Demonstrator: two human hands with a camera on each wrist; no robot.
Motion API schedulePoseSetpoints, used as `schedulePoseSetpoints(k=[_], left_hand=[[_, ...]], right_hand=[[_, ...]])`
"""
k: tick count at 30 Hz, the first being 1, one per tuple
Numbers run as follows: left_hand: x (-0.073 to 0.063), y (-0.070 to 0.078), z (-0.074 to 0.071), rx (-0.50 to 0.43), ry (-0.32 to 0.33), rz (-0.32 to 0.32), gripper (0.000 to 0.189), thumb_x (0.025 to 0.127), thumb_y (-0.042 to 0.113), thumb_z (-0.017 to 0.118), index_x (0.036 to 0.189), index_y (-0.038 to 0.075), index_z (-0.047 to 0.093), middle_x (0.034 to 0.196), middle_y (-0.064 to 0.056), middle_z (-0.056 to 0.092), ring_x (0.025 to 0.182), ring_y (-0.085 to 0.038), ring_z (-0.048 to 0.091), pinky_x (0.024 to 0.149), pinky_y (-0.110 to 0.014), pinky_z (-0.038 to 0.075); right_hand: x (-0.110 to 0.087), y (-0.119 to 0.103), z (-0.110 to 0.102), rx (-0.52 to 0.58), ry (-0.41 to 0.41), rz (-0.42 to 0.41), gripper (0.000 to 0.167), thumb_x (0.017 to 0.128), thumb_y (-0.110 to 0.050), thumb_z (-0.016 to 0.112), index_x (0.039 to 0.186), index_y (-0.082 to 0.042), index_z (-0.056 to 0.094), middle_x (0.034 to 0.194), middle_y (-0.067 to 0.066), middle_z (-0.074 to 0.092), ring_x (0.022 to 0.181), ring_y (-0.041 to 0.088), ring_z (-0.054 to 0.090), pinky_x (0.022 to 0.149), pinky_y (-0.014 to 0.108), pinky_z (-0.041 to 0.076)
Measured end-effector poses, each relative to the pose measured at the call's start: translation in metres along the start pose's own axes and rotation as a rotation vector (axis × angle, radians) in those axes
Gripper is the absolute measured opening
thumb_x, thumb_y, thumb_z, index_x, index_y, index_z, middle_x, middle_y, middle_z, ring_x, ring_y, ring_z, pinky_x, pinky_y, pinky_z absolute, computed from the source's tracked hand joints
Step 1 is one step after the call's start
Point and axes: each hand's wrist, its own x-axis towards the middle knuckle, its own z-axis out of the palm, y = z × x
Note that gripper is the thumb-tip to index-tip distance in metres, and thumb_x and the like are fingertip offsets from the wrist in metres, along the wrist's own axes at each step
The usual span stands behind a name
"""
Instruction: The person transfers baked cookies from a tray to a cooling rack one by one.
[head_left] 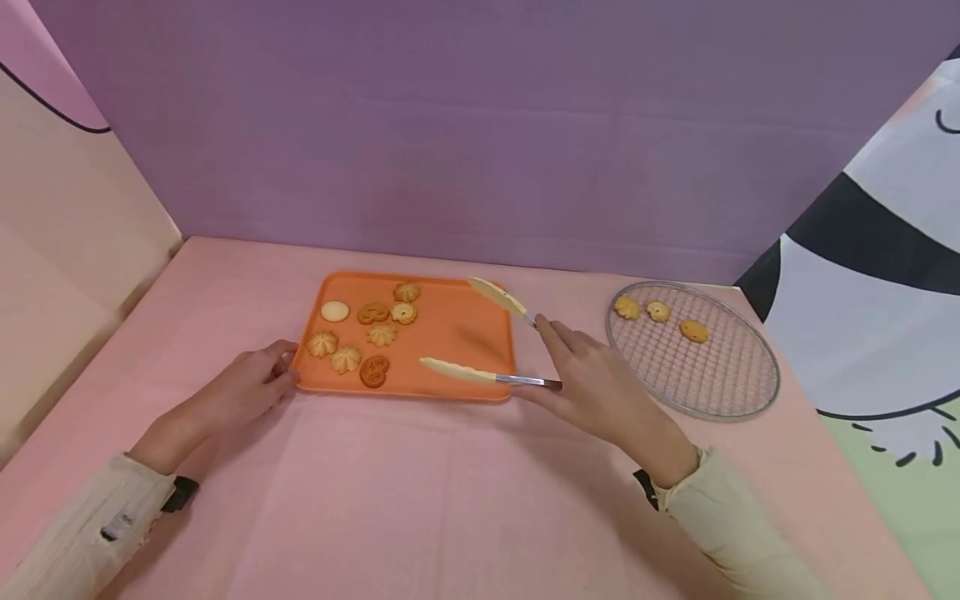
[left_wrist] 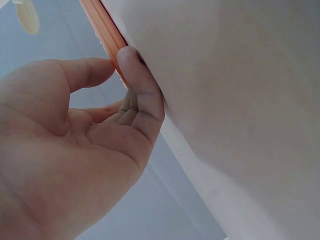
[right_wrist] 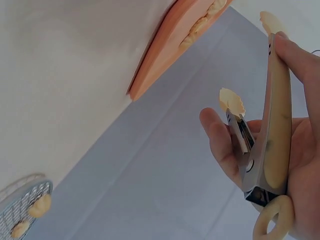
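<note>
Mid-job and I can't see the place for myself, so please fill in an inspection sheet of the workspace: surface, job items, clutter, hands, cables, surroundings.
Surface: pink covering, faintly creased.
Job items: orange tray with eight cookies, mostly toward its left; round wire rack at the right with three cookies; tongs, spread open, nothing between the tips.
Clutter: nothing seen.
Hands: left hand pinches the tray's left edge; right hand holds the tongs.
Cables: nothing seen.
Surroundings: purple backdrop behind, cartoon-printed panel at the right.
</note>
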Motion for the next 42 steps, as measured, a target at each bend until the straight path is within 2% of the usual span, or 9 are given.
schedulePoseSetpoints(k=[4,7,10,15,21,28,34,42], left_hand=[[0.001,0.002,-0.001,0.006,0.001,0.004,0.044,0.099,0.006,0.052,0.137,-0.014,0.042,0.079,-0.004,0.060,0.068,-0.015,0.055,0.062,-0.026,0.046],[0.000,0.002,-0.001,0.014,0.005,0.010,0.043,0.099,0.006,0.052,0.136,-0.014,0.043,0.078,-0.003,0.060,0.068,-0.015,0.055,0.062,-0.026,0.046],[0.000,0.002,-0.001,0.021,0.008,0.012,0.043,0.099,0.006,0.052,0.136,-0.015,0.043,0.076,-0.003,0.060,0.067,-0.015,0.055,0.063,-0.026,0.046],[-0.001,0.002,-0.001,0.023,0.011,0.002,0.043,0.099,0.007,0.053,0.135,-0.015,0.043,0.076,-0.003,0.060,0.067,-0.015,0.055,0.062,-0.026,0.045],[-0.001,0.000,0.000,0.017,0.008,-0.011,0.044,0.099,0.007,0.054,0.136,-0.015,0.043,0.078,-0.004,0.060,0.067,-0.014,0.055,0.060,-0.026,0.045],[0.001,0.002,0.000,0.018,0.009,0.010,0.044,0.100,0.008,0.054,0.136,-0.014,0.043,0.081,-0.004,0.061,0.067,-0.013,0.054,0.062,-0.026,0.045],[0.003,0.001,-0.001,0.013,0.007,0.010,0.043,0.099,0.006,0.054,0.135,-0.014,0.043,0.082,-0.005,0.061,0.068,-0.013,0.055,0.062,-0.026,0.046],[0.002,0.000,0.000,0.020,0.008,-0.001,0.044,0.099,0.006,0.054,0.136,-0.014,0.043,0.083,-0.005,0.062,0.069,-0.014,0.056,0.063,-0.027,0.047]], right_hand=[[0.007,-0.005,0.004,-0.017,-0.029,-0.009,0.093,0.080,-0.059,0.075,0.141,0.005,0.048,0.127,0.023,0.063,0.104,0.036,0.067,0.076,0.047,0.057],[0.012,-0.010,0.007,-0.002,-0.068,0.000,0.095,0.080,-0.060,0.074,0.142,0.005,0.047,0.128,0.025,0.061,0.108,0.037,0.065,0.083,0.047,0.055],[0.018,-0.016,0.011,0.004,-0.097,0.015,0.096,0.079,-0.064,0.072,0.144,0.002,0.046,0.128,0.023,0.062,0.109,0.036,0.065,0.083,0.047,0.055],[0.028,-0.025,0.020,-0.001,-0.132,0.012,0.094,0.081,-0.069,0.067,0.145,-0.002,0.047,0.129,0.019,0.063,0.106,0.033,0.067,0.077,0.045,0.057],[0.038,-0.038,0.030,-0.010,-0.171,-0.031,0.091,0.084,-0.066,0.066,0.142,0.000,0.050,0.123,0.018,0.065,0.094,0.029,0.070,0.066,0.040,0.057],[0.045,-0.046,0.039,-0.050,-0.167,-0.086,0.074,0.086,-0.059,0.069,0.132,-0.002,0.057,0.097,0.008,0.069,0.073,0.023,0.066,0.056,0.038,0.053],[0.051,-0.045,0.044,0.028,-0.162,-0.129,0.064,0.085,-0.052,0.074,0.126,-0.004,0.063,0.099,0.005,0.073,0.067,0.018,0.067,0.057,0.036,0.054],[0.060,-0.042,0.050,0.154,-0.218,-0.136,0.059,0.085,-0.050,0.075,0.123,-0.005,0.067,0.088,0.003,0.072,0.053,0.007,0.050,0.052,0.026,0.047]])
